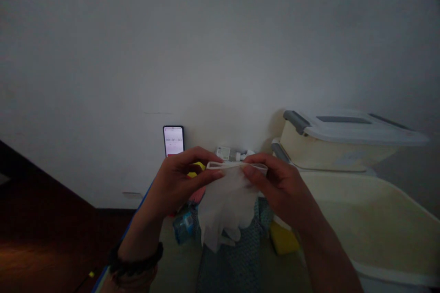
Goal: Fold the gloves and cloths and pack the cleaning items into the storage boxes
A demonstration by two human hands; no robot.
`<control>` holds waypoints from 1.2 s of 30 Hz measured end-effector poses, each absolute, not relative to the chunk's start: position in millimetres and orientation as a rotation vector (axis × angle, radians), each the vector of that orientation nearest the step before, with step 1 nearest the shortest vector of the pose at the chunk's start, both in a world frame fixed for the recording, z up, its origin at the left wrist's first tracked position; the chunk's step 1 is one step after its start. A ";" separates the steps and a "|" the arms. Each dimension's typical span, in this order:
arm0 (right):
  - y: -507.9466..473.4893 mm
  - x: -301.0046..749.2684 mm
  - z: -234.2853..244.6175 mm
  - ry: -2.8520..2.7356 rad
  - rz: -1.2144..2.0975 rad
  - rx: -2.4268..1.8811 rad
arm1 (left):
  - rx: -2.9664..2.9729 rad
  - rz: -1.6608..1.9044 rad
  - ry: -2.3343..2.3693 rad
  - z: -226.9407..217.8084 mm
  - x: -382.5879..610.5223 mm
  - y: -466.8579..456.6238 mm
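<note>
- glove [225,199] hangs between the two hands, straight below the fingers, so from both grips it lies downward and not to one side.
- its long axis goes nearly up and down, from the cuff [233,164] at the top to the loose lobes [211,237] at the bottom, which lean slightly to the left.
- left hand [175,178] and right hand [283,187] are equally near: the fingers of each are closed in a pinch on the cuff, and a short piece of rim shows between the tips.
- the opening of the cuff is turned upward and pressed almost flat, with a narrow loop gaping at each end.
- the glove looks white, thin, soft and wrinkled, a little see-through; if it is one layer or two, i cannot tell.
- it is in front of a patterned blue-grey cloth [230,268]; whether the lobes touch this cloth, i cannot tell.
- a yellow sponge [284,238] lies to the right, and a blue clear container [183,227] to the left.
</note>
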State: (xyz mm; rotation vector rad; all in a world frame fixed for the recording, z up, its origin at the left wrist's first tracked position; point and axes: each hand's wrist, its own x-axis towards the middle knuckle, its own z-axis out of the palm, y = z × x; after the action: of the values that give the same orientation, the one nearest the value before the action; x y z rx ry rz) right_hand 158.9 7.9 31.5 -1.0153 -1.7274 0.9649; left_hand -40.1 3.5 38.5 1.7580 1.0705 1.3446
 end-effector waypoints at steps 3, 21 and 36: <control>8.5 160.0 31.7 -1.737 0.935 -1.017 | 1.743 1.359 1.057 39.0 -41.1 4.0; 9.2 161.5 32.3 -1.734 0.942 -1.034 | 1.846 1.491 0.990 38.9 -42.1 4.5; 8.6 162.9 27.5 -1.715 0.949 -0.976 | 1.719 1.538 1.064 36.1 -42.7 5.6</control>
State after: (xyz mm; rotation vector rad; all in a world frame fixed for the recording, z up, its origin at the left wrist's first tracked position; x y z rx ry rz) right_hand 162.9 8.6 27.5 -0.9762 -1.7153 0.9487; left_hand -42.7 5.6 36.1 1.7190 1.0639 1.5383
